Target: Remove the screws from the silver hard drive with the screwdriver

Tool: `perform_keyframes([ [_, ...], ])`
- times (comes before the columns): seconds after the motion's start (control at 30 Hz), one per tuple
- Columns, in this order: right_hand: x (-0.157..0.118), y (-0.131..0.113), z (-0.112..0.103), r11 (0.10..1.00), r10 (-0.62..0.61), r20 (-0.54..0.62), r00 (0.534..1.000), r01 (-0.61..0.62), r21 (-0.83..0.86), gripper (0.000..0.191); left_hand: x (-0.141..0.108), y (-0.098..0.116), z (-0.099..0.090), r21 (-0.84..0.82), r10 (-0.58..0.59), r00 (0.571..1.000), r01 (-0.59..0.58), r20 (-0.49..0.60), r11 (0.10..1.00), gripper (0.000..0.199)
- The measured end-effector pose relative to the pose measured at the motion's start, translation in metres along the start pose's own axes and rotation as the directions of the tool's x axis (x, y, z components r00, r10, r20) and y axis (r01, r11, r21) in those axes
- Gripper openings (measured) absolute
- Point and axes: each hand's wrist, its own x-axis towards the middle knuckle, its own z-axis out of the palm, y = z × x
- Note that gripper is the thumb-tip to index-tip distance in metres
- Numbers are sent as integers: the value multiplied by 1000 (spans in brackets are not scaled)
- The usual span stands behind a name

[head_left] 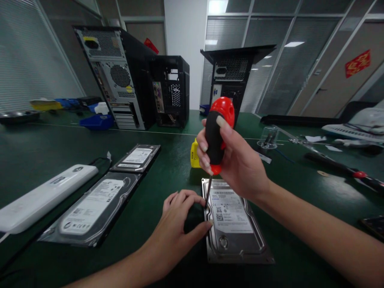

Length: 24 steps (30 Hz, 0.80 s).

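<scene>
Red-and-black screwdriver (216, 134) is in my right hand (240, 164), fingers wrapped tight round the handle, held nearly upright with a slight tilt. Thin shaft runs down from the grip; tip sits at the left edge of the hard drive (234, 222), near its far-left corner. Can't tell if the tip is seated in a screw, too small to see.

Drive lies flat, label up, on the green surface (168, 172), right in front of me. My left hand (177, 222) is pressed down just beside the drive's left edge, fingers curled, thumb tip touching the edge. It grips nothing, just braces.

To the left, well apart: two more drives in clear bags, the nearer one (93, 212) larger in view, the farther one (136, 158) behind it. White oblong device (42, 198) lies left of those. Yellow object (194, 154) sits just behind my right hand, partly hidden.

Far side of the surface: three computer cases, tallest one (120, 76) on the left, a smaller open one (171, 92) beside it, a third (231, 76) behind the screwdriver handle. Blue bin (97, 122) is at the foot of the tall case. To the right, a second red-and-black screwdriver (345, 172) lies on the surface, well clear of both hands.
</scene>
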Motion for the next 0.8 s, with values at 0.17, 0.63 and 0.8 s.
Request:
perform_keyframes([
  [0.17,0,1,-3,1000,1,67,998,0,-14,33,0,1,-1,-14,-13,1000,13,-9,1000,14],
  [0.63,2,-2,-2,999,-14,66,998,11,47,23,3,-2,5,-31,-35,999,34,-38,999,15],
  [0.8,2,-2,-3,997,-33,66,997,29,68,28,4,-3,6,-31,-39,998,38,-46,999,12],
])
